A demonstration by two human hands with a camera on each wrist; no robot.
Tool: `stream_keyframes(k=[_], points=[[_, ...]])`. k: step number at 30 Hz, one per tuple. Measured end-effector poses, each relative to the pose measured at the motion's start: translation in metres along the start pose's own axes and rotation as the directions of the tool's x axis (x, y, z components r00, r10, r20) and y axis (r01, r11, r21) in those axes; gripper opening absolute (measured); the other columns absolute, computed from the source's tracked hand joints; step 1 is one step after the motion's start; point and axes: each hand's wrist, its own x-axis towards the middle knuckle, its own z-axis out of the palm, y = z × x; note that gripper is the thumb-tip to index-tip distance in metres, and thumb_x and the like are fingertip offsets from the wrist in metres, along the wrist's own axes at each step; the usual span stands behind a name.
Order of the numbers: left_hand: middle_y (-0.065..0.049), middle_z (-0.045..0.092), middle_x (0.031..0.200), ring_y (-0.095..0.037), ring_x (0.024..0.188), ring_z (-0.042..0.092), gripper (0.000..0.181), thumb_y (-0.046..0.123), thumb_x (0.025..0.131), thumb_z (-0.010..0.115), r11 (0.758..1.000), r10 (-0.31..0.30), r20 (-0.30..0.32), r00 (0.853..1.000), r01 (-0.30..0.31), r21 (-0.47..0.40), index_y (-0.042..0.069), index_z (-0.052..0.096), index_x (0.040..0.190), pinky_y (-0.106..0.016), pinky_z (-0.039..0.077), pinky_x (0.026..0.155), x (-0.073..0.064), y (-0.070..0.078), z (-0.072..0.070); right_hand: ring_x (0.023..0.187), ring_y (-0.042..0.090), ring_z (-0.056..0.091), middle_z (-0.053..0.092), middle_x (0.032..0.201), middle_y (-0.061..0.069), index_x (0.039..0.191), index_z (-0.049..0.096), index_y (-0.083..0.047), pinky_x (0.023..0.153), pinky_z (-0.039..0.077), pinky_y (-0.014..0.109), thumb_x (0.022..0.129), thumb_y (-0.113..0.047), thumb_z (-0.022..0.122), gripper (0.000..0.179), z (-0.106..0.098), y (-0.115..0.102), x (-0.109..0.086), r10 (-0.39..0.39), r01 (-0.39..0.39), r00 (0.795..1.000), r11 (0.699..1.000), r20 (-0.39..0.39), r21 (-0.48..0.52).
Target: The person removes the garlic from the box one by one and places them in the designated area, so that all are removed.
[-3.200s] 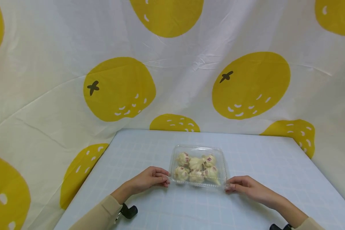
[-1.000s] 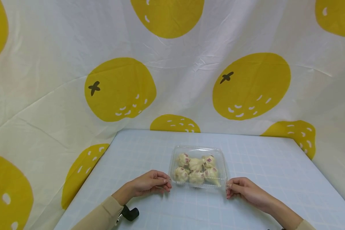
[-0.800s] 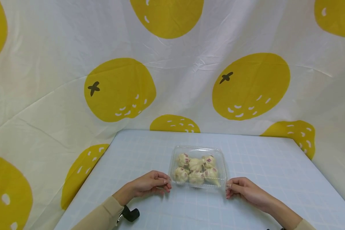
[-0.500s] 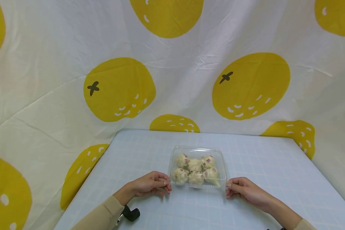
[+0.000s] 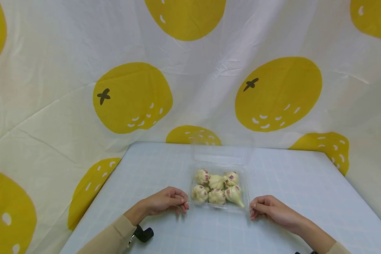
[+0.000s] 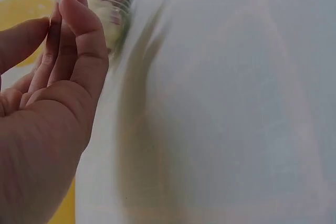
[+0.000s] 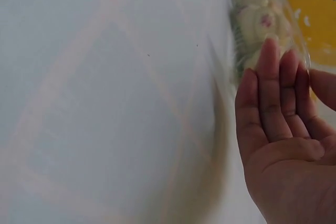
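A clear plastic clamshell container (image 5: 220, 205) rests on the table with its lid (image 5: 220, 155) swung up and back. Several garlic bulbs (image 5: 217, 196) lie inside in two rows, pale with purple marks. At the front left corner my left hand (image 5: 165, 201) pinches the rim between thumb and fingertips. The front right corner is pinched by my right hand (image 5: 268, 209). In the left wrist view, the thumb and finger (image 6: 84, 30) meet beside the blurred garlic. The right wrist view has the thumb (image 7: 323, 85) against the fingers at the container's edge.
A pale blue checked cloth (image 5: 158, 236) covers the table. Behind and to the sides hangs a white curtain (image 5: 203, 95) printed with yellow fruit. A black wrist device (image 5: 143, 234) sits under the left sleeve.
The container's lid, closed over the garlic half a second ago, now stands open toward the back. Both hands stay at the front corners with barely any movement.
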Motion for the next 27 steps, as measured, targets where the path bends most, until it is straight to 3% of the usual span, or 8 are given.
stream_keyframes(k=[12, 19, 24, 27], points=[[-0.010, 0.072, 0.101, -0.017, 0.091, 0.071, 0.040, 0.013, 0.107, 0.055, 0.999, -0.008, 0.027, 1.000, 0.007, 0.042, -0.023, 0.049, 0.123, -0.028, 0.057, 0.076, 0.001, 0.006, -0.004, 0.096, 0.021, 0.068, 0.068, 0.102, 0.015, 0.111, 0.062, 0.013, 0.090, 0.057, 0.037, 0.111, -0.013, 0.045, 0.031, -0.004, -0.003, 0.000, 0.042, -0.042, 0.999, 0.999, 0.001, -0.006], [-0.014, 0.072, 0.106, -0.018, 0.094, 0.071, 0.041, 0.015, 0.107, 0.055, 0.996, -0.025, 0.033, 0.999, 0.022, 0.081, -0.022, 0.050, 0.125, -0.029, 0.057, 0.078, 0.001, 0.011, -0.006, 0.096, 0.026, 0.068, 0.068, 0.104, 0.019, 0.115, 0.060, 0.015, 0.087, 0.059, 0.038, 0.109, -0.017, 0.050, 0.034, -0.007, -0.010, 0.002, 0.080, -0.091, 0.993, 0.987, -0.083, -0.133], [-0.023, 0.070, 0.112, -0.023, 0.097, 0.070, 0.035, 0.015, 0.105, 0.059, 0.985, -0.036, -0.016, 0.999, 0.038, 0.169, -0.014, 0.055, 0.126, -0.036, 0.059, 0.082, 0.000, 0.017, -0.009, 0.089, 0.025, 0.067, 0.069, 0.100, 0.017, 0.115, 0.063, 0.008, 0.078, 0.059, 0.035, 0.107, -0.019, 0.056, 0.029, -0.009, -0.020, 0.004, 0.065, -0.115, 0.984, 0.942, -0.163, -0.317], [-0.023, 0.069, 0.113, -0.027, 0.098, 0.070, 0.037, 0.016, 0.103, 0.062, 0.974, -0.042, -0.076, 0.996, 0.058, 0.221, -0.008, 0.055, 0.130, -0.039, 0.060, 0.084, 0.001, 0.022, -0.012, 0.089, 0.021, 0.066, 0.070, 0.102, 0.012, 0.115, 0.065, 0.003, 0.076, 0.058, 0.031, 0.105, -0.021, 0.060, 0.026, -0.009, -0.028, 0.005, 0.020, -0.114, 0.980, 0.873, -0.199, -0.475]])
